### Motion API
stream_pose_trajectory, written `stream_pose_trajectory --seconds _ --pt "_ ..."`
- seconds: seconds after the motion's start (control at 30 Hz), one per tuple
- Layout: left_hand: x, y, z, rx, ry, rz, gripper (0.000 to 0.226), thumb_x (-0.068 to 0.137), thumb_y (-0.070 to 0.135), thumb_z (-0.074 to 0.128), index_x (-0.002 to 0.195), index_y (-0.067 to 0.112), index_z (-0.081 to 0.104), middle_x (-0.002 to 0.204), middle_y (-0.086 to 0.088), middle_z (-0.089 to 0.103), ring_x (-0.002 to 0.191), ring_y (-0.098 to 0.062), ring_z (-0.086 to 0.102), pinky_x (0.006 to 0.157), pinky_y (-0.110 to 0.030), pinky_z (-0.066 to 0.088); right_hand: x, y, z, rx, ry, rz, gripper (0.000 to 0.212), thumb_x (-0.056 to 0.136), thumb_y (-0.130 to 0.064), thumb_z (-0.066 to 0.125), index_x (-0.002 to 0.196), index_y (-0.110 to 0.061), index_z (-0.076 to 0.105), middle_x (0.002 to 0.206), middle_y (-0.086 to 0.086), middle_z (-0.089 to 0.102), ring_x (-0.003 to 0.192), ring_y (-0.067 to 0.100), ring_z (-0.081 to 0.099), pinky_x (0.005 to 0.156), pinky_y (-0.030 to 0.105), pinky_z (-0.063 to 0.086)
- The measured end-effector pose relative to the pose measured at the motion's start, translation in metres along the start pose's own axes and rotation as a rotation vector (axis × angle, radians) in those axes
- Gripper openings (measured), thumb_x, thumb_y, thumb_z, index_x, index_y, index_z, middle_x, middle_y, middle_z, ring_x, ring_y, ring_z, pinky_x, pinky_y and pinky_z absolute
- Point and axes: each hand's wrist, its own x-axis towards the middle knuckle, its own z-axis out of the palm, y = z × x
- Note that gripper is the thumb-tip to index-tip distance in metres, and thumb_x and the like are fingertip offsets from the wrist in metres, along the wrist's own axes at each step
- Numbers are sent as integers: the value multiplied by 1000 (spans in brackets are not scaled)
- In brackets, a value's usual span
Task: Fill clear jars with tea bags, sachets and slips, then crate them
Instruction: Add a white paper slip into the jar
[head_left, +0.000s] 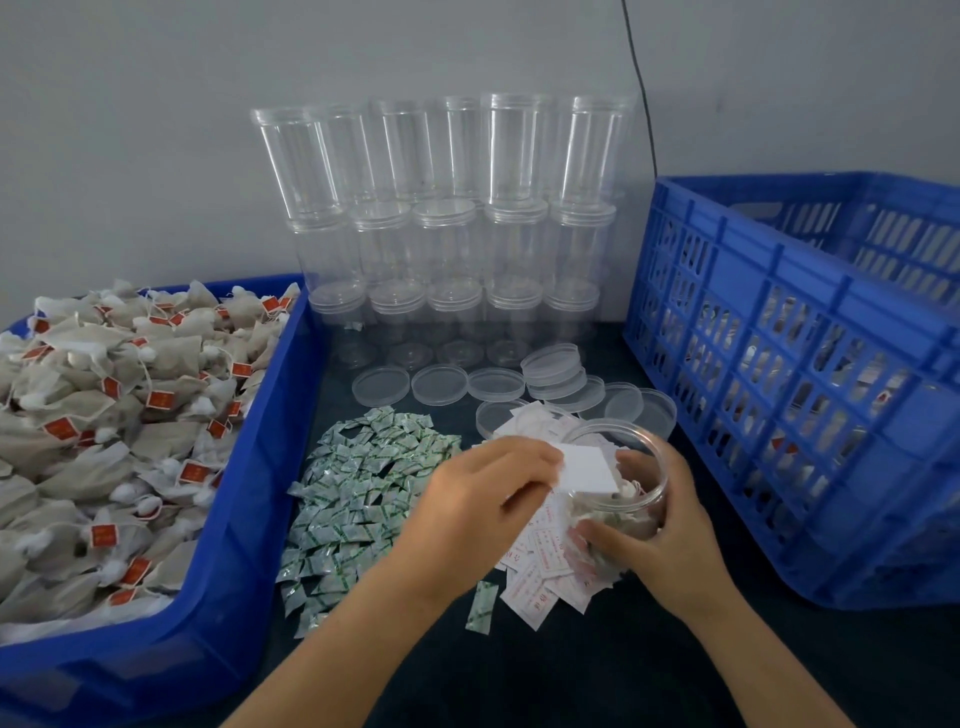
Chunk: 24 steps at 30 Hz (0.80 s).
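Head view: the left hand (483, 499) is pinching a white slip (589, 473) between thumb and fingertips, holding it over the mouth of a clear jar (618, 483). The right hand (660, 530) is gripping that jar, fingers wrapped round its far side and thumb across the near wall, tilting it with the opening toward the left hand. Tea bags are sitting inside the jar, seen through the wall; count unclear.

Under and just below both hands a pile of slips (545, 566) with red print is lying on the dark counter (571, 675). Just left of the left hand a heap of green-and-white sachets (353, 493) is spreading out, one loose sachet (482, 607) lying near the left wrist.

Far left of the hands a blue tray (244, 519) is holding a heap of tea bags (104, 415) with red tags and strings.

Beyond the hands, flat clear lids (441, 384) are lying in a row on the counter, a few stacked (553, 364), some touching the slip pile. Behind them empty jars (447, 223) are standing stacked in tiers against the grey wall (130, 130).

Right of the right hand, close to it, a blue slotted crate (800, 374) is standing; shapes are showing through its slots, too unclear to name. A black cable (644, 104) is hanging down the wall behind the crate.
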Motion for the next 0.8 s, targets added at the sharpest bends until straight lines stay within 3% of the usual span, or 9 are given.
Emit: stream_pose_trajectory --seconds 0.13,0.23,0.3,0.37,0.47,0.57,0.63,0.7,0.8 --pt "-6 -1 15 -9 -39 21 9 75 -4 69 83 -1 73 91 -6 72 90 -11 66 80 -22 55 -1 -7 7 20 -18 -37 91 52 -40 95 122 -69 44 126 -10 55 113 -12 54 80 7 49" --pt "-7 -1 18 12 -32 26 9 75 -3 69 83 1 73 88 -4 72 85 -13 67 77 -22 54 -2 -9 10 10 -24 -21 88 47 -52 89 117 -76 41 126 -14 54 116 -12 52 83 5 47" --pt "-3 2 16 -1 -33 -42 8 78 2 69 83 5 73 81 1 70 75 -8 63 69 -16 50 -2 -10 11 19 -33 -17 86 48 -52 89 116 -74 42 123 -19 56 115 -10 55 82 7 49" --pt "6 8 12 -103 -51 -252 7 83 12 71 82 19 72 72 9 66 65 -3 55 60 -11 44 -2 -10 12 34 -42 -27 85 50 -46 91 118 -69 45 119 -21 61 111 -2 62 80 11 52" --pt "26 8 9 -218 -206 -502 13 85 23 70 80 34 67 69 16 64 60 6 52 56 -6 39 -1 -9 14 43 -63 -25 93 53 -38 93 129 -58 45 120 -16 63 108 5 66 80 15 54" --pt "45 3 7 -56 -419 -421 9 88 25 67 93 23 74 68 24 58 68 20 50 62 1 34 -1 -8 17 45 -89 11 106 52 -40 93 143 -41 39 131 -5 57 112 5 64 81 16 55" --pt "55 0 7 -21 -570 -389 14 88 28 66 97 24 76 78 21 64 73 15 52 66 -1 35 -1 -10 18 25 -91 27 108 51 -45 92 143 -40 38 129 -11 57 112 2 63 81 16 54" --pt "61 -1 9 28 -694 -384 16 89 31 65 101 27 75 92 15 70 80 6 56 75 -9 40 -2 -12 19 15 -91 33 103 51 -47 91 139 -45 39 123 -21 59 111 1 63 81 15 54" --pt "66 -2 12 120 -757 -339 18 90 32 63 104 29 74 99 11 71 88 -6 61 83 -30 49 -2 -12 21 25 -105 49 100 53 -43 92 139 -42 40 123 -19 62 111 6 65 83 16 54"
